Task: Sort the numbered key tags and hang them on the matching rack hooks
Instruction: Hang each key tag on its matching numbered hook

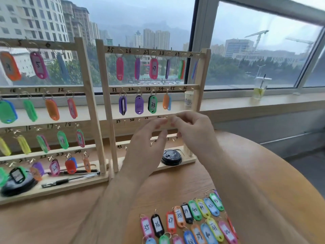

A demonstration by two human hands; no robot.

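Wooden rack is partly hidden behind the blurred left hand and right hand. Whether their fingers pinch anything is unclear.

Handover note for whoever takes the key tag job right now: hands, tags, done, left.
Hands: left hand and right hand are up together in front of the right rack's 37 row, fingertips nearly meeting. Blur hides whether they pinch anything.
Tags: loose tags lie in rows on the table, among them tag 35 and tag 36.
Done: left rack looks filled where visible. Right rack hooks 25 to 34 carry tags.
Left: hooks 35 onward are bare. Tag 35 probably goes next.
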